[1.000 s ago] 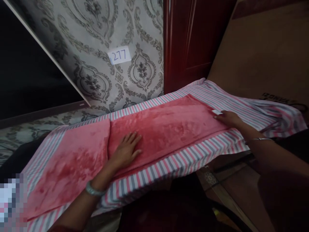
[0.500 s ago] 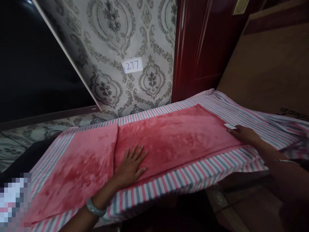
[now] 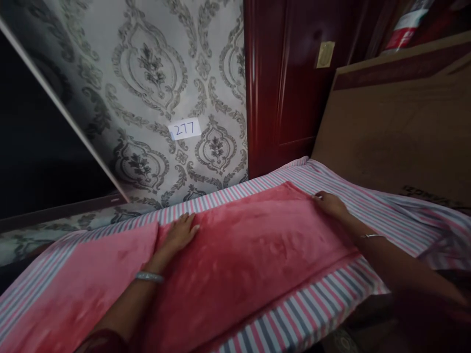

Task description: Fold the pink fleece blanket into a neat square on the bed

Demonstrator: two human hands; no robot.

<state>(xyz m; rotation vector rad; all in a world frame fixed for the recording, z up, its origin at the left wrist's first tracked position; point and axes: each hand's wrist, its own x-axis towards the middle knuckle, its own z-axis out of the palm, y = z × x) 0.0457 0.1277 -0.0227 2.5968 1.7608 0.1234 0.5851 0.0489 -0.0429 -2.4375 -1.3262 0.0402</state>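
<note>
1. Well, a big wall [image 3: 149,100] with curly gray patterns fills much of the upper left and upper middle of the frame.
2. A soft pink cloth [image 3: 235,255] lies spread out from the lower left to the middle right. Some parts look dark red and some look light pink. An edge runs across it, left of the middle.
3. Under it is a striped cloth [image 3: 382,215], pink, gray and white, which shows all around the pink one and reaches the right side.
4. A brown cardboard box [image 3: 397,127] stands at the upper right.
5. A shiny dark red door [image 3: 268,88] is at the top, right of the middle.
6. A black screen [image 3: 44,142] with a pale edge is at the far left.
7. The two hands are well apart. The left hand [image 3: 180,233] lies flat on the pink cloth, left of the middle, near its far edge. The right hand [image 3: 331,203], right of the middle, pinches the pink cloth at its far right edge.
8. A bottle [image 3: 405,32] with a red and white label is at the top right.
9. A white paper [image 3: 185,129] saying 277 is on the wall, above the left hand.
</note>
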